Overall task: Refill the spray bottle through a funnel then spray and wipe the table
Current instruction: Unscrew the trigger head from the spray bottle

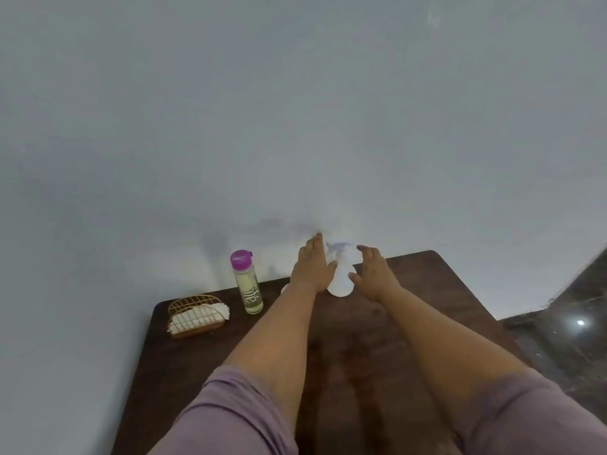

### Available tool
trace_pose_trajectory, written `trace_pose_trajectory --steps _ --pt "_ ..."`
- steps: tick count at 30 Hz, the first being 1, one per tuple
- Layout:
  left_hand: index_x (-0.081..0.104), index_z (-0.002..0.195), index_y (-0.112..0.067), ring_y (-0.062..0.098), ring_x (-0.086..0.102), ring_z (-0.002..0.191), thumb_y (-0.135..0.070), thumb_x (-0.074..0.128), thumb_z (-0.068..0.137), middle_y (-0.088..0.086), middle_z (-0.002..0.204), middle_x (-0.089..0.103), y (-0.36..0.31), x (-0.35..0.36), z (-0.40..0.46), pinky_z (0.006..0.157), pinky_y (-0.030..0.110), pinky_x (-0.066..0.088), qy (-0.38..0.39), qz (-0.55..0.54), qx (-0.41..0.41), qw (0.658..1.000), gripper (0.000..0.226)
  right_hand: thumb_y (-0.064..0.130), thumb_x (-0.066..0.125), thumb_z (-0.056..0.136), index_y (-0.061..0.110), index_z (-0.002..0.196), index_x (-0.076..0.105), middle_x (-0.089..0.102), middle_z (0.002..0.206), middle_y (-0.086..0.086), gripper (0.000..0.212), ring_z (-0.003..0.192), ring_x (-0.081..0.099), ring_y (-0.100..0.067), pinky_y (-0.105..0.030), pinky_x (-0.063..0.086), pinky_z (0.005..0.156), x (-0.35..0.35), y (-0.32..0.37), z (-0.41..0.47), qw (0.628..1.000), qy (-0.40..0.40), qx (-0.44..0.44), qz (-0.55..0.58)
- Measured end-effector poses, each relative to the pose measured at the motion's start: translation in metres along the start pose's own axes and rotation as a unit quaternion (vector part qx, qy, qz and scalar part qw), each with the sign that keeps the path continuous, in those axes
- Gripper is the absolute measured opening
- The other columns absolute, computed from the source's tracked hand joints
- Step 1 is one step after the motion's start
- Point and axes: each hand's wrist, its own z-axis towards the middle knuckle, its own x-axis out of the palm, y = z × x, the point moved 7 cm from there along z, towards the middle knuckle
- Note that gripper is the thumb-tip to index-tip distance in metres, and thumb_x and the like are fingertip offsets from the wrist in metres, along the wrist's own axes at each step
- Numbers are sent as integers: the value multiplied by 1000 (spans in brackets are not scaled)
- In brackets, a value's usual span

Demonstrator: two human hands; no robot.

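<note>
A white spray bottle [341, 280] stands at the far edge of the dark wooden table [410, 323], against the pale wall. My left hand [310, 267] is at its left side and my right hand [372, 274] at its right, fingers spread, neither clearly gripping it. A clear bottle with a purple cap [247, 284], holding pale yellowish liquid, stands to the left. A small white thing [285, 288], mostly hidden behind my left wrist, lies between the two bottles. A gold wire basket [193, 315] with a white cloth [200, 316] in it sits at the table's left.
The wall runs along the table's far and left sides. A dark glossy floor [565, 330] shows past the table's right edge.
</note>
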Motion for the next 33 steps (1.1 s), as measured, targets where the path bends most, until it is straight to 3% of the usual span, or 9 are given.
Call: trace_pose_trajectory --steps 4,7,10,12,14,19,25,29,33 --pt "8 155 -13 28 14 147 -26 48 100 8 162 10 4 11 42 118 41 24 -1 -34 -35 999 69 24 65 87 12 148 20 25 151 -9 76 127 46 -27 -37 37 108 14 -9 38 998 36 7 46" --pt "24 151 -10 29 30 141 -22 46 101 11 156 28 8 28 67 114 39 31 13 -30 -41 999 57 17 66 86 14 147 22 27 150 -10 75 124 50 -29 -37 40 106 21 -20 66 994 36 19 99" --pt "50 130 -5 32 56 114 -18 46 100 16 125 59 11 38 80 92 39 45 -4 -42 -38 998 34 14 67 85 15 143 32 36 143 -10 67 125 47 -27 -31 39 100 27 -27 83 992 33 13 120" --pt "57 108 -2 31 59 90 -16 46 99 16 100 65 8 41 81 74 38 45 -25 -51 -26 998 20 15 69 84 14 136 42 43 136 -10 59 120 52 -26 -30 42 97 28 -32 87 990 2 7 142" --pt "58 100 -3 26 55 79 -15 46 98 13 91 65 3 45 75 66 34 42 -28 -46 -6 999 17 15 68 85 11 129 48 47 129 -11 49 111 55 -23 -27 44 88 26 -36 84 986 -34 14 163" --pt "61 106 -10 20 60 82 -17 49 97 5 92 66 -7 51 37 72 32 49 -19 -71 36 997 17 11 63 85 8 118 52 54 111 -11 35 87 52 -14 -8 34 62 26 -36 52 987 -39 3 156" --pt "61 108 -19 10 60 81 -26 50 99 -5 91 65 0 48 -54 68 23 48 10 -90 84 992 16 18 72 81 10 124 50 60 108 2 49 94 61 -12 -13 47 76 32 -20 -43 975 -31 -16 221" --pt "63 109 -18 9 62 81 -29 51 99 -5 92 67 1 42 -120 70 26 53 27 -105 115 987 20 22 77 77 16 124 49 60 102 8 56 85 62 -4 -6 48 68 40 -12 -112 970 -49 -6 239" --pt "63 113 -19 4 63 87 -29 57 96 -9 98 68 13 44 -168 74 19 51 29 -159 111 981 21 22 81 73 15 123 49 61 102 8 60 87 63 -7 -3 46 68 50 -3 -159 968 -70 8 239"
